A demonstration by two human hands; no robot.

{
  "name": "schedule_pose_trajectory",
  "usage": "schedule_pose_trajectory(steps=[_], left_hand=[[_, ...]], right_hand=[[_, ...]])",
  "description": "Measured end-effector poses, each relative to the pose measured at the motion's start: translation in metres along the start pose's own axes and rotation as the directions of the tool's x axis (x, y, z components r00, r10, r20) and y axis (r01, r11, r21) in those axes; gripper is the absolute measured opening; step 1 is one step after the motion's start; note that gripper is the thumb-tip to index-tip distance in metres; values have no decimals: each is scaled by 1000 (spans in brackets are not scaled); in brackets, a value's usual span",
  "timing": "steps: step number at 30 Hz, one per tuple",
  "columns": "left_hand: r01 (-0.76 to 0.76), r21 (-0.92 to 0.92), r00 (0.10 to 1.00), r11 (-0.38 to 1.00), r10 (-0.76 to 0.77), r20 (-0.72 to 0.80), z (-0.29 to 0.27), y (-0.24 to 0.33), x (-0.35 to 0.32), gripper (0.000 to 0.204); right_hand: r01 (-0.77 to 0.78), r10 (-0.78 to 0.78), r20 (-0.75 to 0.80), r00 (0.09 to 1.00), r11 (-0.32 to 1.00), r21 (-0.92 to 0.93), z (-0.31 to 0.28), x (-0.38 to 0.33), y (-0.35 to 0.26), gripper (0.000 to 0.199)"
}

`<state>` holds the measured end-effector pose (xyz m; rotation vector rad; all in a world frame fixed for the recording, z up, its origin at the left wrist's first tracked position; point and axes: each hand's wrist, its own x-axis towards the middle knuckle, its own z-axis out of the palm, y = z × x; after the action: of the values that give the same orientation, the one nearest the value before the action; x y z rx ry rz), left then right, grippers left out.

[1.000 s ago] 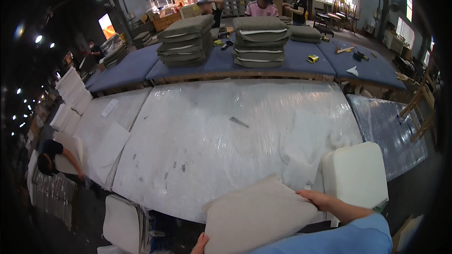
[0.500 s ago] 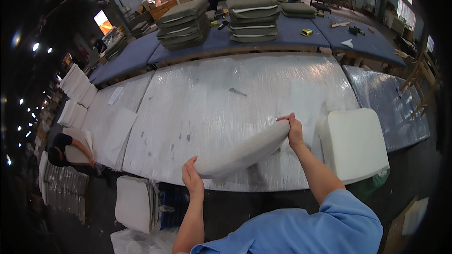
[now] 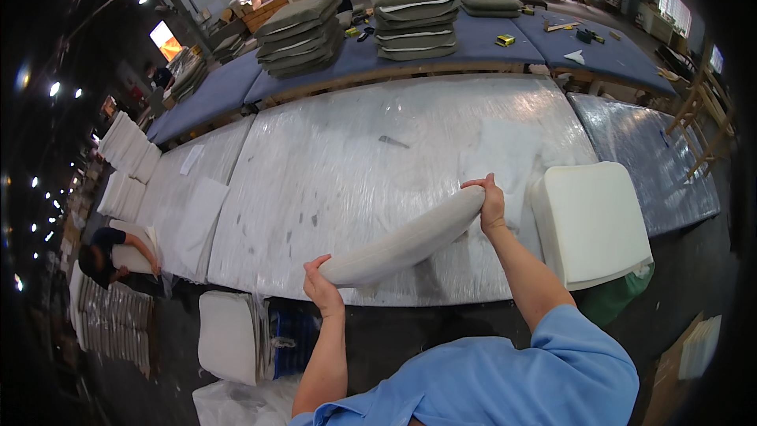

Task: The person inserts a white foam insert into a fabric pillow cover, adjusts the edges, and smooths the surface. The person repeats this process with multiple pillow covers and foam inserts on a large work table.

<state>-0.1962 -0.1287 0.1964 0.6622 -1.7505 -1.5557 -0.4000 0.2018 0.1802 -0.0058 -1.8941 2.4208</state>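
A white foam block [image 3: 591,221] rests at the plastic-covered table's [image 3: 347,166] right end. Stacked grey-green cushions [image 3: 415,20] sit on the blue bench [image 3: 481,43] behind, beside what looks like a yellow tape measure [image 3: 505,40].

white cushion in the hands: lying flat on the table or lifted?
Lifted. The cushion is tilted edge-on, gripped at each end by the left hand and right hand.

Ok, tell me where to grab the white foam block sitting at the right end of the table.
Take the white foam block by its two long side edges, one hand each, reaching from the near table edge. It lies flat, broad and thick, overhanging the edge toward you, so its sides look free. Both hands currently hold the long pale cushion, left hand and right hand at its ends.
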Motion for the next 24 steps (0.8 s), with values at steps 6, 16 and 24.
schedule_pose_trajectory(steps=[6, 16, 24], left_hand=[[6, 60, 999, 998, -4, -35, 0, -5, 16, 66], [-42, 98, 996, 994, 50, -73, 3, -4, 18, 63], [43, 51, 992, 998, -36, -120, 14, -7, 19, 62]], right_hand=[[-120, 117, 39, 992, 986, 118, 7, 17, 10, 76], [-249, 245, 52, 968, 965, 86, -11, 27, 54, 67], [-234, 230, 151, 961, 972, 8, -25, 29, 58, 65]])
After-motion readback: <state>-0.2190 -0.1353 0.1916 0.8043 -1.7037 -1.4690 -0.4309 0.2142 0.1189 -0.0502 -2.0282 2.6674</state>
